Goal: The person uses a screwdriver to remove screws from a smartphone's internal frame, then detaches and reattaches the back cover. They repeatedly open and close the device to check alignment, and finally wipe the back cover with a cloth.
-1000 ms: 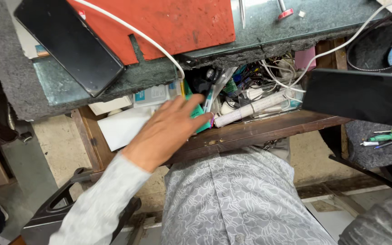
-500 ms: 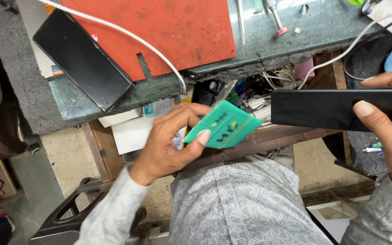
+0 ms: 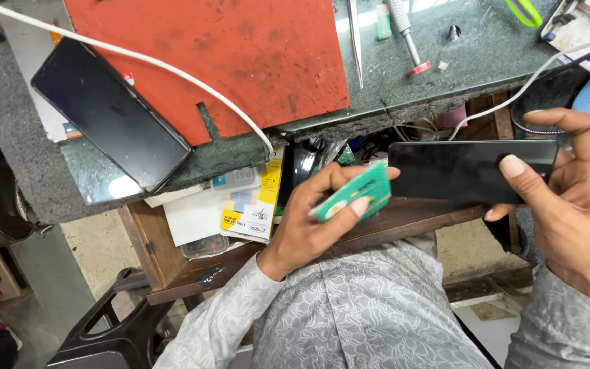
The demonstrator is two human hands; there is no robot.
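Observation:
My left hand (image 3: 312, 222) pinches a small green card (image 3: 355, 194) between thumb and fingers, its edge close to the left end of a black phone (image 3: 466, 171). That phone is gripped by my right hand (image 3: 571, 205), thumb pressed on its dark face, held flat above an open wooden drawer (image 3: 404, 222). Both hands hover in front of a grey-green stone bench (image 3: 445, 75).
A second black phone (image 3: 110, 113) lies on the bench's left corner beside a red mat (image 3: 220, 61) crossed by a white cable (image 3: 172, 72). Tweezers (image 3: 355, 34) and a screwdriver (image 3: 404, 34) lie on the bench. Papers and small boxes (image 3: 244, 205) fill the drawer.
My left hand came out of the drawer with the green card and carried it right, up to the phone. My right hand brought the phone in leftward and nearer.

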